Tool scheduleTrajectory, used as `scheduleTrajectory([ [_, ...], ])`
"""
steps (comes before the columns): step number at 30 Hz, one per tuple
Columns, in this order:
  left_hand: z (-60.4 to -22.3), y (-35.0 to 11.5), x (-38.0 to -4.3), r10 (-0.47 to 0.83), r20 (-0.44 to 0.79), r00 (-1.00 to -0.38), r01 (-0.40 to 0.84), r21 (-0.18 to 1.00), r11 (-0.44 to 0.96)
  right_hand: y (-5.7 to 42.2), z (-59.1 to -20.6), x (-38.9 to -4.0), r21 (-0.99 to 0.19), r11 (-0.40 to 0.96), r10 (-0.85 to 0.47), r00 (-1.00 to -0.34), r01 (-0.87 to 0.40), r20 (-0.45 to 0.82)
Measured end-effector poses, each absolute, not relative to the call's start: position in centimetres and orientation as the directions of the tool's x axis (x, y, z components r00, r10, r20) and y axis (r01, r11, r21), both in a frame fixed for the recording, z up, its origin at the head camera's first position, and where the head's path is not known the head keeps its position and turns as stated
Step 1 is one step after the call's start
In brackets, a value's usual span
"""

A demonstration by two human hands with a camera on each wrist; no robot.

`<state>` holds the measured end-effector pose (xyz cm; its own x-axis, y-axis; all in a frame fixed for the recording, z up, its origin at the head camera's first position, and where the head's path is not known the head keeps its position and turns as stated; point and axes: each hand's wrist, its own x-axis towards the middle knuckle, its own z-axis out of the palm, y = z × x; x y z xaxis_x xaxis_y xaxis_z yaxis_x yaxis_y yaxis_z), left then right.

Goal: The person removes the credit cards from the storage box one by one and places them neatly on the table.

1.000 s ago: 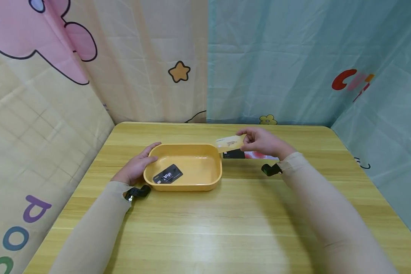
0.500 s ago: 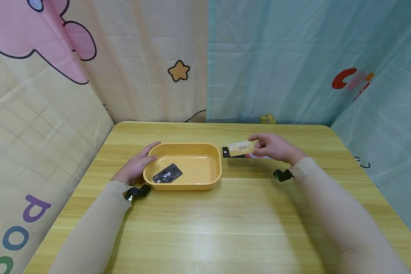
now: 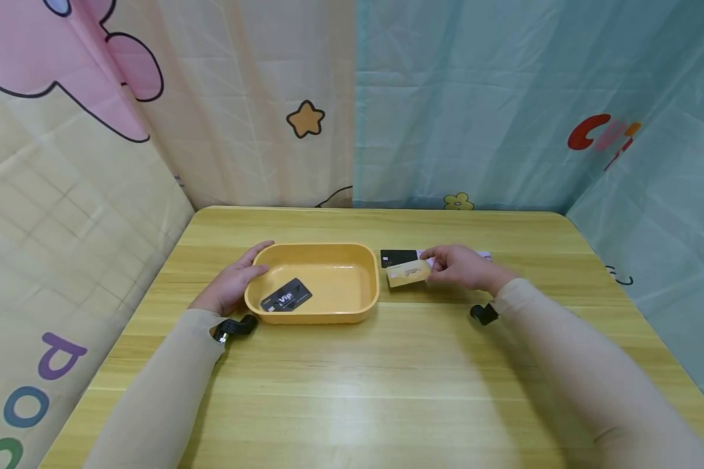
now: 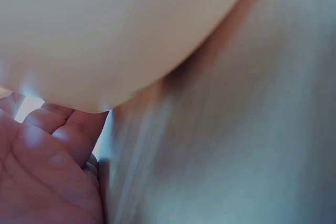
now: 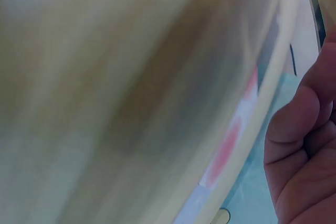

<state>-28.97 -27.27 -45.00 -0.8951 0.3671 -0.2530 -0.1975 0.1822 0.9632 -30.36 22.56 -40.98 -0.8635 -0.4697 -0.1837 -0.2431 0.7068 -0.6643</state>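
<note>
My left hand [image 3: 231,286] holds the yellow plastic tray [image 3: 313,319] by its left end, thumb over the rim and fingers along the outside. In the left wrist view, the fingers [image 4: 52,124] lie against the tray's outer wall [image 4: 115,35]. A black VIP card [image 3: 285,296] lies inside, at the tray's front left. Right of the tray, my right hand [image 3: 460,267] pinches a pale gold card [image 3: 407,273] by its right edge, low over the table. Behind it lie a black card [image 3: 397,257] and a pink-and-white card [image 3: 484,255], partly hidden by the hand.
The wooden table [image 3: 340,378] reaches back to cartoon-print curtains [image 3: 475,98], which also stand at both sides. A black wrist camera [image 3: 234,327] sits at the left wrist, another camera [image 3: 484,314] at the right.
My right hand has carried the gold card from beside the tray's right rim to the right, then nearer to me and lower, in front of the other cards. My left hand stays on the tray.
</note>
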Motion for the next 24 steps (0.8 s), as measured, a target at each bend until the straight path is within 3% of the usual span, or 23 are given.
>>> scheduleTrajectory([
  [9, -45.1, -27.3, -29.1, 0.36, -0.259, -0.896, -0.205, 0.962, 0.183, 21.9, -41.9, -30.1, -0.636, 0.741, -0.458, -0.855, -0.215, -0.244],
  [24, -44.9, -27.1, -28.9, 0.361, -0.257, -0.897, -0.2, 0.961, 0.189, 20.9, -42.4, -30.0, -0.512, 0.81, -0.462, -0.848, -0.285, -0.259],
])
